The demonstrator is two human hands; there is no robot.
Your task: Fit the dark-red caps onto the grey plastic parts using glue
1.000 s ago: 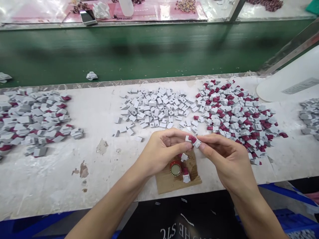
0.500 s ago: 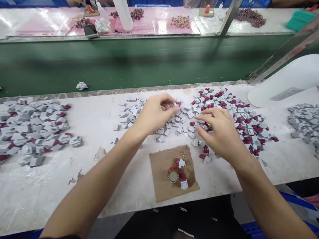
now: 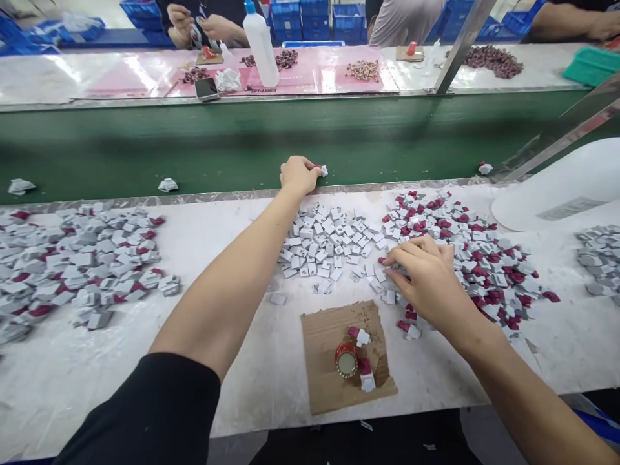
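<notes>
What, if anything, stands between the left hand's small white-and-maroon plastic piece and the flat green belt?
Nothing visible. The left hand holds the small white-and-maroon plastic piece right at the flat green belt; whether they touch is unclear. A pale grey plastic piece on the belt lies apart, farther left.

Fingers and borders keep details from me

Past the counter's [image 3: 252, 387] far edge, the left hand's [image 3: 316, 170] fingertips cover part of a maroon-and-white piece [image 3: 322, 170] from me. I can't make out what the right hand [image 3: 385, 267] has at its fingertips. At the counter's left end, a grey-and-maroon heap [image 3: 92, 258] runs out of view. Near its far right corner, a white bottle [image 3: 566, 187] is cut off, its label [image 3: 571, 208] unreadable to me. The top border crops a co-worker [image 3: 220, 27].
</notes>
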